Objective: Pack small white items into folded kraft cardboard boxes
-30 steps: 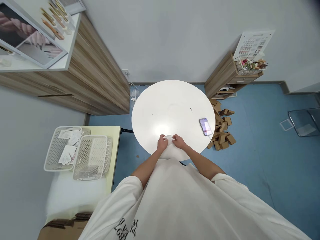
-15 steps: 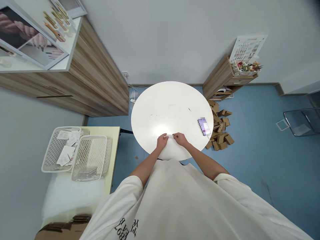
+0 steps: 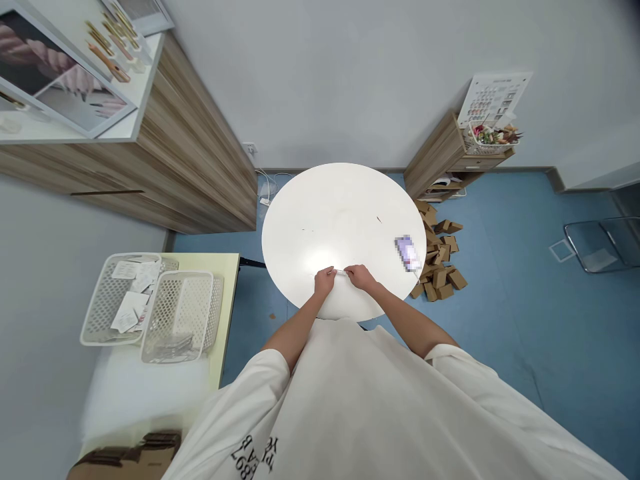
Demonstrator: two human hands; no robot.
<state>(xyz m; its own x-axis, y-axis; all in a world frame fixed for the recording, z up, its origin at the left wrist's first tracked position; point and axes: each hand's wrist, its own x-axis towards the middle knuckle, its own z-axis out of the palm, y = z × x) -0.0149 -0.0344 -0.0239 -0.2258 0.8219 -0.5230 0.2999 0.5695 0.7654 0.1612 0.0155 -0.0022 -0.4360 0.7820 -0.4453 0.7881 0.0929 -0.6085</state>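
Observation:
Between my two hands is a small, thin whitish strip (image 3: 341,271), too small to name its kind. My left hand (image 3: 325,281) pinches its left end with closed fingers. The right end is pinched by my right hand (image 3: 360,276), fingers also closed. Both hands are over the near part of a round white table (image 3: 345,200). On that table, right of my right hand, lies a purple phone-like object (image 3: 407,252), blurred by pixels, with a white cable at its lower end.
Left of me, two white plastic baskets (image 3: 213,320) stand on a pale yellow table (image 3: 229,267); one holds white cards. Folded brown cardboard boxes (image 3: 443,273) lie heaped on the floor at right. A wooden cabinet (image 3: 200,147) stands at left, a small shelf unit (image 3: 435,153) at back right.
The strip between my hands looks slightly narrower and more tilted than before. Both hands have barely moved, and the view has shifted a little.

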